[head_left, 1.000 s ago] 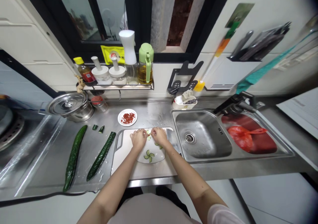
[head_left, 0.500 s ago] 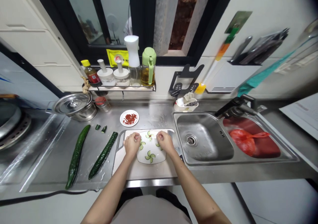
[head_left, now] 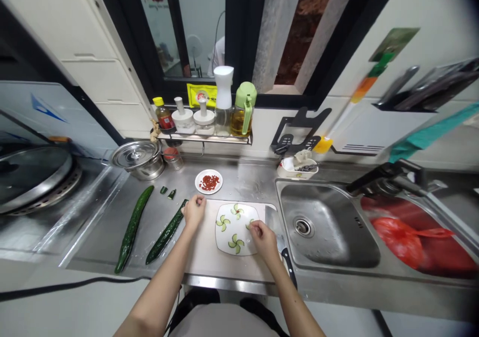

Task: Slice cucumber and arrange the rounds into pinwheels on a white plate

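Note:
On a cutting board [head_left: 205, 262] rests a white plate [head_left: 229, 241] with pinwheels of cucumber slices [head_left: 236, 244]; the top one has a red speck at its centre. My right hand [head_left: 264, 238] is at the plate's right side, fingertips pinched by the right-hand pinwheel, partly covering it. Whether they hold anything is too small to see. My left hand [head_left: 193, 212] is off the plate, over the board's upper left corner, fingers pinched together, contents hidden. Above it sits a small white dish [head_left: 199, 174] of small red pieces [head_left: 209, 182] resembling goji berries.
A whole cucumber [head_left: 133, 227] and a cut cucumber [head_left: 165, 237] lie left, near two cucumber ends [head_left: 171, 194]. A knife [head_left: 288, 267] lies along the board's right edge, beside the sink [head_left: 318, 217]. A pot [head_left: 138, 160] and a bottle shelf [head_left: 209, 137] stand behind.
My left hand has moved left, off the plate toward the board's corner. My right hand stays at the plate's right side, slightly lower. The view has shifted left.

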Action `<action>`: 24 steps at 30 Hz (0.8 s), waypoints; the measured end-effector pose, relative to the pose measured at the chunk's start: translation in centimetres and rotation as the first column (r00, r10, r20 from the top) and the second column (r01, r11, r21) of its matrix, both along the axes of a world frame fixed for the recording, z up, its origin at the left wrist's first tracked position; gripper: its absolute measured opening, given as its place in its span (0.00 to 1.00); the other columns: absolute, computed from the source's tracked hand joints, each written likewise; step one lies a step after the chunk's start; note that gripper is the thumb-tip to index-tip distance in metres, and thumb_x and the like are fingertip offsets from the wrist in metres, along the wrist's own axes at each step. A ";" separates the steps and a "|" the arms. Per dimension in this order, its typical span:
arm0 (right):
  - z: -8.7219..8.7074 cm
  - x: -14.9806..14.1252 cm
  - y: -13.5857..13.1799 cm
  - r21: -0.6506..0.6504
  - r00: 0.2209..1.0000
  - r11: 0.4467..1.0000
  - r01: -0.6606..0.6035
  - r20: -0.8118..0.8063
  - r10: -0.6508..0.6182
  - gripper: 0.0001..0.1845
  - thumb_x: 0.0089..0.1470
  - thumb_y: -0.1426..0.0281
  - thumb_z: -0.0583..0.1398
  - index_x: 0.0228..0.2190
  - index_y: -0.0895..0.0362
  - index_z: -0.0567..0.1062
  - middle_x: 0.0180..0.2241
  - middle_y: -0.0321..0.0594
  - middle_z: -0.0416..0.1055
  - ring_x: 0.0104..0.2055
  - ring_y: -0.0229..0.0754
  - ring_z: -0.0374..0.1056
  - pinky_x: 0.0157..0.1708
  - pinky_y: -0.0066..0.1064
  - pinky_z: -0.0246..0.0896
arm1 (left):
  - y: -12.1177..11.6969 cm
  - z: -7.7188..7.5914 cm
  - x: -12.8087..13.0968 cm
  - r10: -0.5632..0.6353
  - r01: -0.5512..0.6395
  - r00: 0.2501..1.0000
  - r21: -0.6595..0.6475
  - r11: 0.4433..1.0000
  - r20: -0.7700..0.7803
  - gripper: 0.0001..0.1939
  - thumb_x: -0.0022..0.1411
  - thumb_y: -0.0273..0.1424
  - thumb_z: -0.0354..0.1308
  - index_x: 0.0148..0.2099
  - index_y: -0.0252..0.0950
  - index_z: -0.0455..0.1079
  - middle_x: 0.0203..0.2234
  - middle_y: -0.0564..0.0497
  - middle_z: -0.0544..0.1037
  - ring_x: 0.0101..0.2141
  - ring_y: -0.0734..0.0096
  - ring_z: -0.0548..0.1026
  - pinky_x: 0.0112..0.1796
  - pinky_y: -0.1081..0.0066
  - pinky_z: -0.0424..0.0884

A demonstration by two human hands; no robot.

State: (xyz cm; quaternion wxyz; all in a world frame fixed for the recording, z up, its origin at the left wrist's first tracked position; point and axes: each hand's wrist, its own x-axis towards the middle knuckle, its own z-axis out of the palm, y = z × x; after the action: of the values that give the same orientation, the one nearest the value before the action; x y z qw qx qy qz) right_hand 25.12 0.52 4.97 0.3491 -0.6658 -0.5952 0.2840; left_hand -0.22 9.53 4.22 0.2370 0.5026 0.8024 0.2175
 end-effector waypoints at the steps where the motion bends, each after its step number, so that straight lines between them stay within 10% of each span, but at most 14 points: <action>1: 0.1 -0.1 -0.1 0.002 1.000 1.000 -0.002 -0.007 0.002 0.18 0.54 0.55 0.53 0.26 0.54 0.73 0.20 0.35 0.66 0.24 0.39 0.61 0.27 0.28 0.55 | 0.8 0.0 -0.2 0.011 -0.011 1.000 0.000 1.000 -0.011 0.10 0.62 0.37 0.54 0.44 0.44 0.72 0.35 0.53 0.79 0.42 0.63 0.74 0.46 0.64 0.60; 10: 0.7 -0.1 -0.3 -0.024 0.998 1.000 0.011 -0.061 -0.012 0.21 0.53 0.51 0.54 0.27 0.55 0.74 0.18 0.34 0.64 0.22 0.39 0.59 0.26 0.29 0.56 | 6.3 -0.2 -2.0 -0.086 0.075 0.979 -0.068 0.995 -0.186 0.12 0.62 0.34 0.52 0.45 0.45 0.74 0.41 0.49 0.79 0.46 0.58 0.73 0.47 0.60 0.59; 24: 0.3 0.5 0.5 -0.027 0.999 0.999 -0.023 -0.044 0.022 0.21 0.54 0.52 0.54 0.29 0.56 0.75 0.18 0.33 0.63 0.22 0.38 0.59 0.25 0.29 0.54 | 8.3 -0.7 -2.2 -0.384 0.360 0.831 -0.138 0.923 -0.403 0.16 0.66 0.33 0.48 0.49 0.45 0.75 0.47 0.44 0.75 0.49 0.54 0.68 0.48 0.58 0.57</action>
State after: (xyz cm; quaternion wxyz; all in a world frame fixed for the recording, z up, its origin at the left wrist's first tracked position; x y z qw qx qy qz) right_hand 25.62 1.04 5.31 0.3494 -0.6575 -0.5909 0.3105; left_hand -2.43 17.87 3.57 0.1096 0.6771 0.7271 0.0305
